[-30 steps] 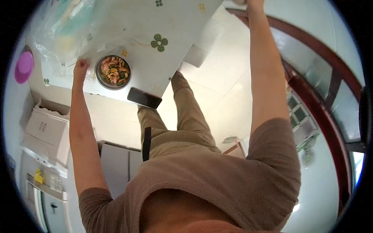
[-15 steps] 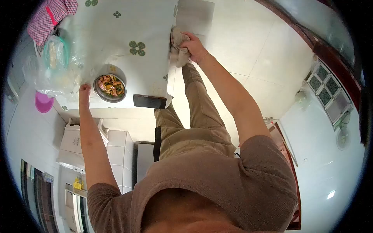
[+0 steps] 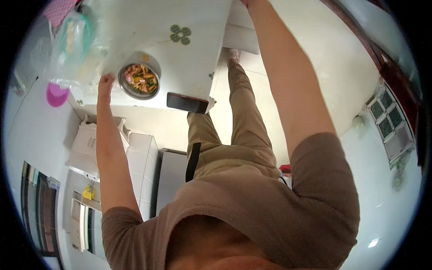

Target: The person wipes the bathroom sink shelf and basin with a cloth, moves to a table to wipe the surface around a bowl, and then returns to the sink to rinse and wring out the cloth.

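Note:
My left hand (image 3: 106, 83) is closed at the near left part of the white table, beside a metal bowl (image 3: 138, 95) of mixed chopped food (image 3: 140, 77). Whatever its fingers hold, if anything, is hidden; clear plastic bags (image 3: 92, 49) lie just beyond it. At the top edge of the view, only a sliver of my right hand (image 3: 246, 2) shows, past the table's right side. Its fingers are cut off by the frame, and no cloth is visible there.
A dark phone (image 3: 186, 103) lies by the near right corner of the table (image 3: 130, 27), which has a green flower print. A teal container (image 3: 85, 33) is among the bags. Below the table's left edge is a pink basin (image 3: 57, 95). A grey seat (image 3: 241, 38) stands to the right.
My right hand has moved up and away, out of view with the grey cloth it held. My left hand stays beside the bowl. The view has shifted, so the table appears higher and farther right.

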Action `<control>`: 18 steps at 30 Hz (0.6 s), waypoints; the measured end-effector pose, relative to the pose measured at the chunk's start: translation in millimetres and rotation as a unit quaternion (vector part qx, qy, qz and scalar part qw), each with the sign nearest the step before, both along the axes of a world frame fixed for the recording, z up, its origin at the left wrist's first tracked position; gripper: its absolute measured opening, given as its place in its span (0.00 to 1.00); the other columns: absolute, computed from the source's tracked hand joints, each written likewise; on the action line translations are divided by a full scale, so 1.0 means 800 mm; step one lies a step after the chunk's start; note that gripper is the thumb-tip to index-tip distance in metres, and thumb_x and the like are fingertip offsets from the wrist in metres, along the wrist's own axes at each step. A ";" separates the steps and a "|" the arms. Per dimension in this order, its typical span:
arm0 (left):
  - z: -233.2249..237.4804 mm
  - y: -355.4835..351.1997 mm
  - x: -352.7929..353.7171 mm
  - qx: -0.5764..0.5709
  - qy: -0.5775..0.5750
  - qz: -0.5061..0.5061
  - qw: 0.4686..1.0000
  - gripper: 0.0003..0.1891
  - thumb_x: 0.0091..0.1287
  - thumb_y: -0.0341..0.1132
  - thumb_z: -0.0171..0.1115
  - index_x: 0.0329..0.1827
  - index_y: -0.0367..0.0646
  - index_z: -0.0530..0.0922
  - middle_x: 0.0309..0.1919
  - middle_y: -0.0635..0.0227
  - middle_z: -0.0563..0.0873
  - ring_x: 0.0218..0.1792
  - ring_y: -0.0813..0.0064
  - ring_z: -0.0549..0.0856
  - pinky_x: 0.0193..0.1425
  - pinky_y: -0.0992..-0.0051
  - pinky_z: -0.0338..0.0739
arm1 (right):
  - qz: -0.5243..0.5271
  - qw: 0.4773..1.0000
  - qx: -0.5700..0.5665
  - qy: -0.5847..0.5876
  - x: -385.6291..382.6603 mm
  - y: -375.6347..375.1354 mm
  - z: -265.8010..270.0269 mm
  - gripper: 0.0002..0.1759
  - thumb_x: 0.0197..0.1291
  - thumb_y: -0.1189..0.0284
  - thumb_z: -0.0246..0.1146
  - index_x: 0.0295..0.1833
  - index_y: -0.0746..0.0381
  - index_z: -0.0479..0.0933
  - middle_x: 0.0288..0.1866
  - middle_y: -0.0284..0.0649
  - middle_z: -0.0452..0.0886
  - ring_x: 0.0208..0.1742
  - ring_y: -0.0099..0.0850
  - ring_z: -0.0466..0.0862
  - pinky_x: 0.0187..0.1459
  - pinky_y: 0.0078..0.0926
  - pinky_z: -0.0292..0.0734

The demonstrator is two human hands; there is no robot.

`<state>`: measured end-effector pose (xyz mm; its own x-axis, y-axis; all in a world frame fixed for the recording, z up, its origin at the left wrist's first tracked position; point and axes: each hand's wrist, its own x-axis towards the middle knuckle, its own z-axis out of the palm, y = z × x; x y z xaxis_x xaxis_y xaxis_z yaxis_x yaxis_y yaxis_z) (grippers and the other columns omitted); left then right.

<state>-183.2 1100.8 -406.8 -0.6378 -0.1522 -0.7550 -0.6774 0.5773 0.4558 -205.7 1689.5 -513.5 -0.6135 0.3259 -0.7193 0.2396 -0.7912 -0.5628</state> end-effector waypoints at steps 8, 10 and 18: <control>-0.037 -0.032 0.009 -0.048 0.066 -0.058 0.995 0.05 0.58 0.30 0.62 0.35 0.42 0.76 0.28 0.75 0.76 0.32 0.81 0.73 0.38 0.79 0.69 | 0.208 0.960 -0.073 -0.173 0.274 -0.104 0.041 0.21 0.57 0.79 0.53 0.58 0.64 0.68 0.52 0.44 0.76 0.52 0.39 0.76 0.52 0.37 0.76; -0.041 -0.028 0.013 0.040 0.111 -0.014 0.993 0.06 0.57 0.31 0.62 0.34 0.41 0.76 0.28 0.73 0.78 0.32 0.80 0.75 0.38 0.77 0.70 | 0.155 0.952 -0.092 -0.247 0.270 -0.127 0.113 0.26 0.48 0.85 0.54 0.58 0.64 0.68 0.50 0.45 0.76 0.51 0.41 0.76 0.51 0.37 0.76; -0.045 -0.018 0.006 -0.090 0.140 -0.134 0.977 0.17 0.51 0.41 0.66 0.36 0.37 0.76 0.27 0.65 0.82 0.33 0.72 0.81 0.39 0.72 0.74 | 0.236 0.794 0.558 0.045 0.120 -0.109 0.210 0.18 0.45 0.79 0.56 0.46 0.66 0.75 0.41 0.43 0.79 0.41 0.33 0.78 0.47 0.27 0.73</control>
<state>-178.3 1086.2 -442.9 -0.8510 -0.0643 -0.5212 -0.3531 0.8047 0.4772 -110.1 1602.4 -345.6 -0.8892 0.4487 -0.0896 0.2802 0.3791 -0.8819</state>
